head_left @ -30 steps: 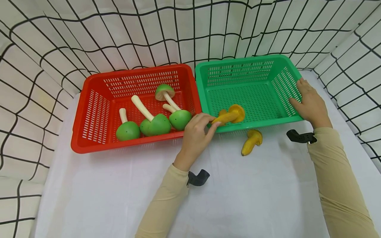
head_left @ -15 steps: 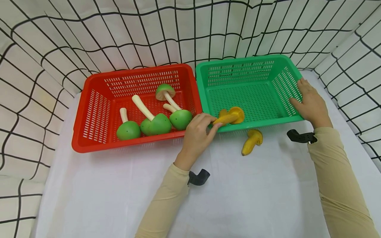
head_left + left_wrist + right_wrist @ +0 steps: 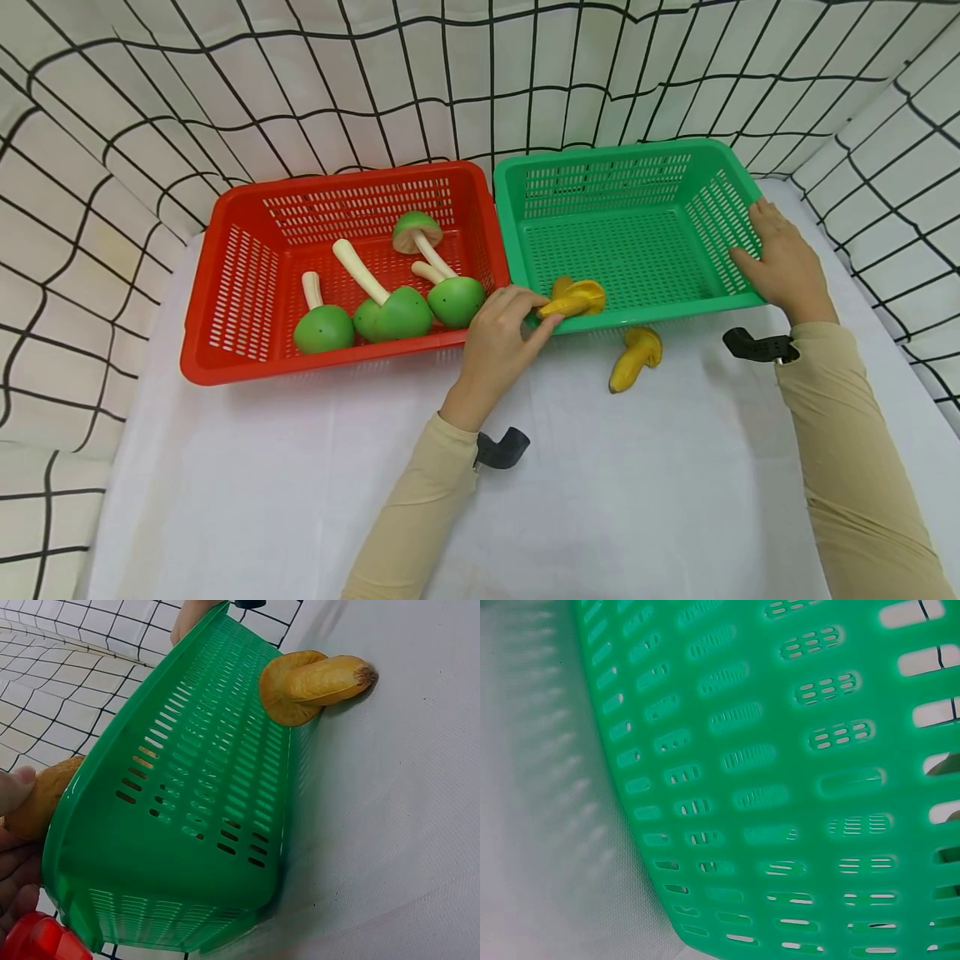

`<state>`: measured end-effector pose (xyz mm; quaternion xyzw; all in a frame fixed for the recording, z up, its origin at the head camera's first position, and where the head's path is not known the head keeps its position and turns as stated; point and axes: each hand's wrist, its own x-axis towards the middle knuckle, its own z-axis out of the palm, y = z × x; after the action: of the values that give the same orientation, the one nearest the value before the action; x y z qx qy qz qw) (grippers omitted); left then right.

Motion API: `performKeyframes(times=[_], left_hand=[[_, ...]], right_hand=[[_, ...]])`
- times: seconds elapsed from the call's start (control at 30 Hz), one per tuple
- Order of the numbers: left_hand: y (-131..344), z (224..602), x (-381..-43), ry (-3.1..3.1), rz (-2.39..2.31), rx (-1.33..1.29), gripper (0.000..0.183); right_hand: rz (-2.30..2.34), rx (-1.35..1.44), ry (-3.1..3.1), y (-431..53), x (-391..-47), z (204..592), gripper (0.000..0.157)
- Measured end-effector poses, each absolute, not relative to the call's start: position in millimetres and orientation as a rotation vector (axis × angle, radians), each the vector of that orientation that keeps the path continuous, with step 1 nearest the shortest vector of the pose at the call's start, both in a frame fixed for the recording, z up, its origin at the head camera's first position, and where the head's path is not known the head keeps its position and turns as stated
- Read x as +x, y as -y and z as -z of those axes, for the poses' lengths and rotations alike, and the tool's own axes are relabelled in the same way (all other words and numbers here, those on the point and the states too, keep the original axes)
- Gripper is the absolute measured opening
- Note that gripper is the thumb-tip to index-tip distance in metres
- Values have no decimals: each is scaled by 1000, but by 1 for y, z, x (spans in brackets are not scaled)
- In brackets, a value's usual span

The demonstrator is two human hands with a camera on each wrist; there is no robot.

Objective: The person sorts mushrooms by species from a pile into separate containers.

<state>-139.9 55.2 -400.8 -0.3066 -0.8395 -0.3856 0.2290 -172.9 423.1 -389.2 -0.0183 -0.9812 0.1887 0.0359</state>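
Note:
My left hand (image 3: 501, 337) pinches a yellow toy mushroom (image 3: 577, 298) by its stem, over the front left corner of the green basket (image 3: 645, 319). In the left wrist view the thumb (image 3: 22, 776) presses on the brownish-yellow mushroom (image 3: 49, 799) beside the rim. Part of another yellowish piece (image 3: 561, 285) shows behind it, mostly hidden. At the basket's right end my right hand (image 3: 791, 265) rests on the rim, thumb over the inner side. The right wrist view is filled by the slotted green wall (image 3: 780, 787). On the white cloth in front lies a second yellow mushroom (image 3: 636, 358).
A red basket (image 3: 330, 367) stands against the green one's left side. Several green-capped toy mushrooms with pale stems, one a green mushroom (image 3: 324, 329), lie in it. White cloth (image 3: 637, 500) covers the table, and a black-lined white netting wall (image 3: 480, 75) rises behind.
The held mushroom has turned in my left fingers, its cap tipping down and slightly left. My right hand, the baskets and the mushroom on the cloth have stayed put.

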Motion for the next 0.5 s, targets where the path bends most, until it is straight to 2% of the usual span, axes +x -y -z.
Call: performKeyframes(times=[0.5], left_hand=[[-55, 400, -139, 2314, 1074, -850, 18]], right_hand=[[-577, -40, 2999, -422, -172, 389, 67]])
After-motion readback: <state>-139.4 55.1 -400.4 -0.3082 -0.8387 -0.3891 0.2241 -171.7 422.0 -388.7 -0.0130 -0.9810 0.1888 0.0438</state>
